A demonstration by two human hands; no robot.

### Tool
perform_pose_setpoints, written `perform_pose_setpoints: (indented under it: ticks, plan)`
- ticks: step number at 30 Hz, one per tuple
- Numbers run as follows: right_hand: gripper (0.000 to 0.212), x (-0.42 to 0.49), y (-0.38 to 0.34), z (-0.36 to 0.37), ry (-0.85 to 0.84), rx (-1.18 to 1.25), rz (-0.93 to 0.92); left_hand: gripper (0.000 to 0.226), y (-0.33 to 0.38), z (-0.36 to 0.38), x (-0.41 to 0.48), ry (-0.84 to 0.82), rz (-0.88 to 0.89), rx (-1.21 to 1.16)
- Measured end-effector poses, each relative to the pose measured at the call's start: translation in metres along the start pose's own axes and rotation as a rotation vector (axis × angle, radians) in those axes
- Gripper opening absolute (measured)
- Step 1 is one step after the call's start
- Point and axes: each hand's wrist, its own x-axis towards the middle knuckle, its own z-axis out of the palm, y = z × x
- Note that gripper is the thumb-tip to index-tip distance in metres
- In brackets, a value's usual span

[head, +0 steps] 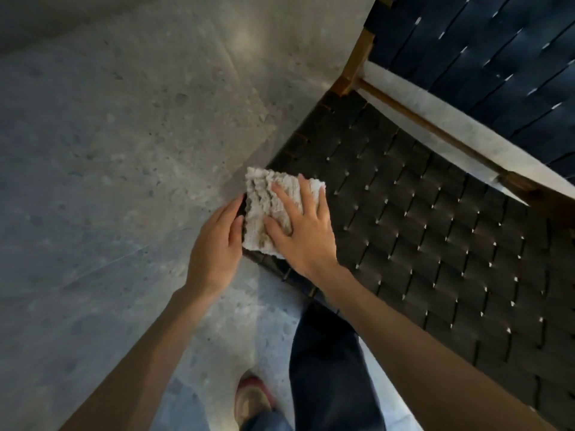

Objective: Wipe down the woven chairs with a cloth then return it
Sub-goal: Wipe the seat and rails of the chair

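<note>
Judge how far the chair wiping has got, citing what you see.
Done: nothing visibly. In hand: right hand presses the cloth on the seat corner; left hand touches its edge. Left: rest of the seat, the backrest, returning the cloth.

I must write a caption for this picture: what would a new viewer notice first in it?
The pale, nubby cloth at the centre stands out against the black woven chair seat, on whose near corner it lies; the right hand presses flat on it and the left hand touches the seat's edge beside it. Next come the dark woven backrest at top right and the grey mottled floor on the left.
</note>
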Motion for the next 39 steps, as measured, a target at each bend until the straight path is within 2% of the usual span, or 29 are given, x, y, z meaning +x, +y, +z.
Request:
perform_pose_setpoints:
  ticks: [4, 7, 10, 14, 17, 22, 25, 27, 36, 39]
  plan:
    - [0.073, -0.035, -0.024, 0.011, 0.031, -0.049, 0.099, 0.043, 0.0, -0.003, -0.02, 0.018, 0.007, -0.031]
    - [0.068, -0.033, -0.015, 0.011, 0.079, -0.149, 0.102, 0.042, 0.004, -0.002, -0.019, 0.053, 0.036, 0.098]
    - [0.066, -0.029, 0.009, 0.004, 0.135, -0.237, 0.1, 0.043, 0.018, 0.006, -0.007, -0.011, 0.109, 0.239]
    - [0.077, -0.015, 0.04, -0.003, 0.138, -0.262, 0.041, 0.046, 0.036, 0.032, 0.026, -0.082, 0.205, 0.418]
    - [0.063, 0.007, 0.062, -0.005, 0.198, -0.199, 0.031, 0.051, 0.041, 0.051, 0.054, -0.081, 0.253, 0.532]
    - [0.06, 0.073, 0.101, -0.019, 0.338, -0.153, 0.106, 0.057, 0.043, 0.069, 0.094, -0.026, 0.268, 0.449]
    - [0.059, 0.116, 0.121, -0.03, 0.404, -0.167, 0.124, 0.043, 0.033, 0.083, 0.101, 0.031, 0.408, 0.609]
    - [0.059, 0.142, 0.131, -0.038, 0.436, -0.175, 0.148, 0.048, 0.028, 0.088, 0.102, 0.02, 0.476, 0.698]
    - [0.057, 0.184, 0.142, -0.061, 0.503, -0.171, 0.215, 0.044, 0.037, 0.09, 0.106, -0.102, 0.477, 0.739]
    - [0.057, 0.177, 0.157, -0.073, 0.495, -0.18, 0.307, 0.045, 0.039, 0.089, 0.106, -0.123, 0.449, 0.761]
